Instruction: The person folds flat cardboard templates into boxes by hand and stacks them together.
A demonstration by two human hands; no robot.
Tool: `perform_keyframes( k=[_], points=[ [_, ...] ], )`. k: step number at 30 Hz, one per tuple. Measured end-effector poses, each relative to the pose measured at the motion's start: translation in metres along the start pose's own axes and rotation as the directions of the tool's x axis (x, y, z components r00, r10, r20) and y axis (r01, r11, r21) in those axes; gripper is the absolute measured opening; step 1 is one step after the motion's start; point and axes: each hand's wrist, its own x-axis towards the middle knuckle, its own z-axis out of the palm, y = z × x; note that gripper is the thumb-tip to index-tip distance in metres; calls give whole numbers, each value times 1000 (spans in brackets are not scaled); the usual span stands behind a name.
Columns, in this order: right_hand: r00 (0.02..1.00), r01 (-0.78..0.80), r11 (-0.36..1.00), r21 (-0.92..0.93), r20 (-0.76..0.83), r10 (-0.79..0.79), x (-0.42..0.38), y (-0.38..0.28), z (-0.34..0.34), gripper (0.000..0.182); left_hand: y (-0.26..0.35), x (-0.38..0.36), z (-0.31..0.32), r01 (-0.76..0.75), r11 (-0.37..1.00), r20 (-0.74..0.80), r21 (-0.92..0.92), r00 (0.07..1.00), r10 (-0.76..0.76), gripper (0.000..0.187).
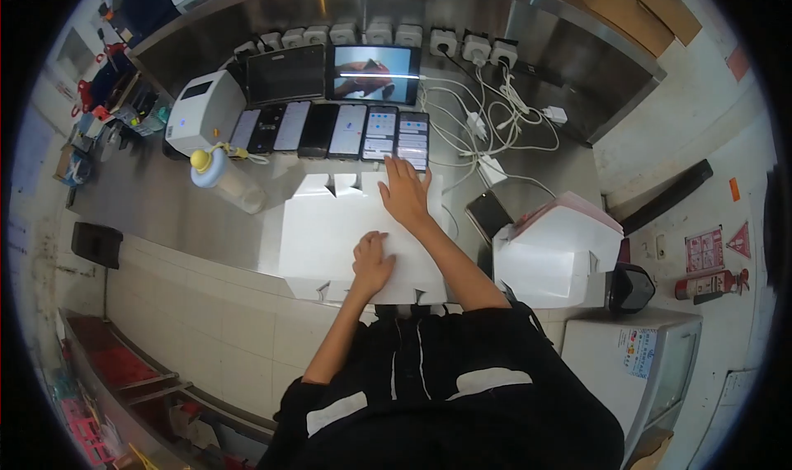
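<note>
A flat white cardboard sheet with cut flaps lies on the metal counter in front of me. My left hand rests on its near part, fingers slightly bent and apart, holding nothing. Farther up, my right hand is stretched over the sheet's far right side, open. Its fingertips overlap the lower edge of the rightmost phone in a row of several phones. Beside it stands another lit phone. To the right, a dark phone lies next to a folded white carton.
Behind the phones stand a lit tablet and a dark tablet. White cables tangle at the back right below plugged-in chargers. A white label printer and a bottle with a yellow cap stand left.
</note>
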Motion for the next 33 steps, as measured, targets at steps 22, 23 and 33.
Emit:
perform_keyframes(
  k=[22,23,33],
  points=[
    [769,250,903,351,-638,35,-51,-55,-125,28,77,23,-50,-125,-155,-62,-980,932,-356,27],
    [683,184,859,478,-690,238,-51,-52,-130,30,81,17,-53,-126,-105,-88,-986,946,-314,28],
    [909,416,688,595,-297,-292,-62,-22,-140,33,126,-10,-74,-160,216,-214,-963,943,-256,29]
  ],
)
